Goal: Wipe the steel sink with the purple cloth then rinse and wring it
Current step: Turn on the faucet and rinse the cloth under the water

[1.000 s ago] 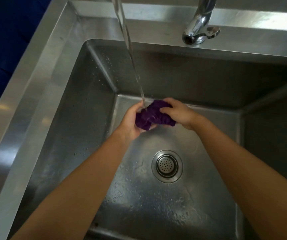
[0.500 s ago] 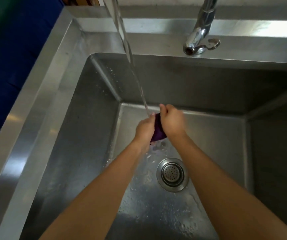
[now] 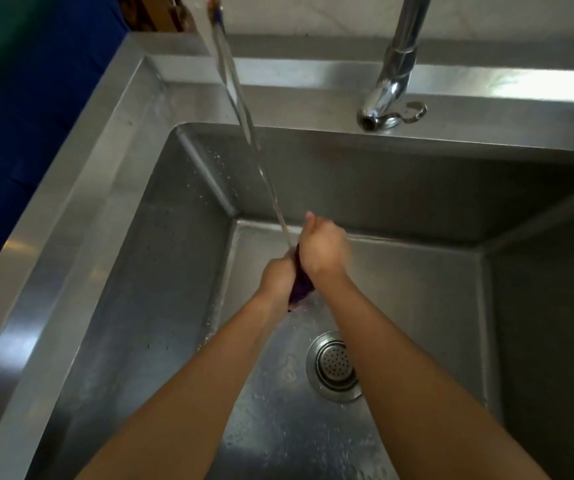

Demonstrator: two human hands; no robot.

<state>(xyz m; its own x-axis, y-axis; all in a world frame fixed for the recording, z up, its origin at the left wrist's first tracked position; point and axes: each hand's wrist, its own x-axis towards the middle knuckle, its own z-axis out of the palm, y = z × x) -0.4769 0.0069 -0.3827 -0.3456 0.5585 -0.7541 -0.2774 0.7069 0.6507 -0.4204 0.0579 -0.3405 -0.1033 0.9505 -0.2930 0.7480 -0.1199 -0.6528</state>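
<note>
Two hands meet low in the sink (image 3: 81,188), over its floor and toward the back wall. The left hand (image 3: 277,277) and the right hand (image 3: 325,249) are both clenched around the cloth (image 3: 300,287). The right fist sits on the farther part, the left on the nearer part, and their knuckles press close together. The right thumb (image 3: 310,219) sticks up past the fist.

Only a narrow dark purple strip of the cloth shows between the hands. Its bunched lower end pokes out just beneath them. Whether that end touches the steel floor cannot be told.

A thin stream (image 3: 244,116) of water slants down from the top edge of the view and lands where the two fists join, on the top of the cloth. Its spout is mostly cut off by the frame.

The drain (image 3: 330,365) lies just on the near side of the hands, its right side hidden by the right forearm. A wet film and droplets cover the floor around it, and fine drops speckle the left wall. A chrome tap (image 3: 394,88) stands on the back ledge, to the right of the stream and well apart from it. A blue surface (image 3: 19,140) lies beyond the left rim.
</note>
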